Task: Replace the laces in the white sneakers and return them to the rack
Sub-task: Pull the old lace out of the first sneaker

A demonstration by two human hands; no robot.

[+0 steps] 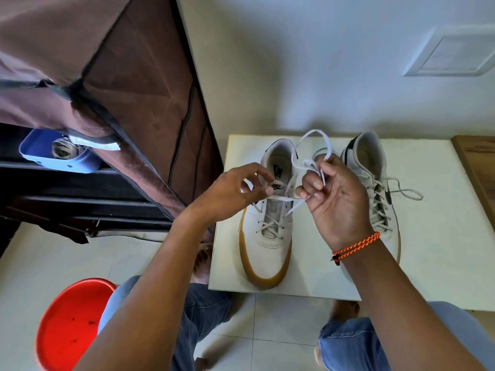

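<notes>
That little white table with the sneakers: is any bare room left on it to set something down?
Yes. The white table is bare right of the right sneaker, past its trailing lace loop to the wooden edge, and in a narrow strip left of the left sneaker. Between the sneakers it is crowded: both hands, left and right, hold the lace.

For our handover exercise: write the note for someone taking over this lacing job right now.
Left hand pinches one end of the lace; right hand holds its loops above the left sneaker.
Both sneakers are on the white board; the right sneaker is laced, its ends loose.
Done: lower eyelets of the left sneaker threaded.
Left: finish and tie it, tie the other, return both to the rack.
</notes>
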